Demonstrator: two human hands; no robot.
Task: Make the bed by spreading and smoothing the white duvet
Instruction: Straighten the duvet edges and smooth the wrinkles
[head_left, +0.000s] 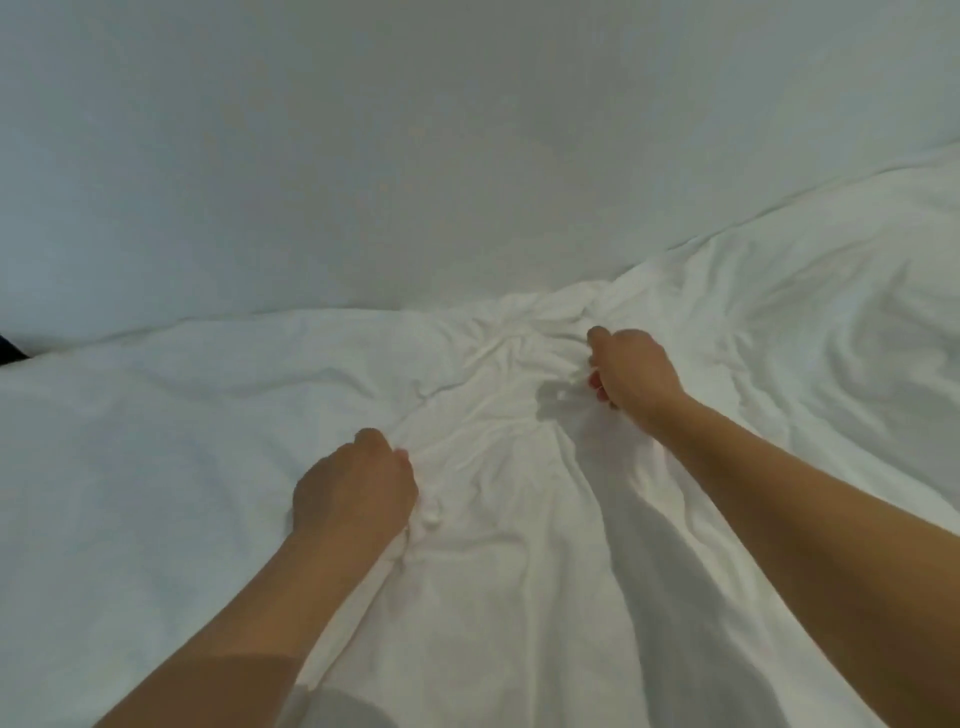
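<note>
The white duvet (519, 545) covers the near half of the view, spread across the bed from the left edge to the right edge and running out of frame toward the viewer. Its far edge lies against a plain pale wall (415, 130) that fills the upper part of the scene. The left portion of the duvet lies fairly flat with shallow creases; the centre and right portions are heavily wrinkled, with folds radiating from two gathered points. The left hand (358, 483) is at near centre-left, knuckles up, its grip closed on a bunch of duvet fabric that puckers beside the fingers. The right hand (631, 371) is farther away and to the right, close to the duvet's far edge, its grip likewise clamped on a gathered fold of the fabric, with tight creases converging at the fingertips. A raised ridge of cloth runs between the two hands. Both forearms are bare and enter from the near edge. A small dark object (10, 351) shows at the far left edge where duvet meets wall; what it is cannot be determined. The frame is slightly soft, so fine detail of the fingers is not legible.
</note>
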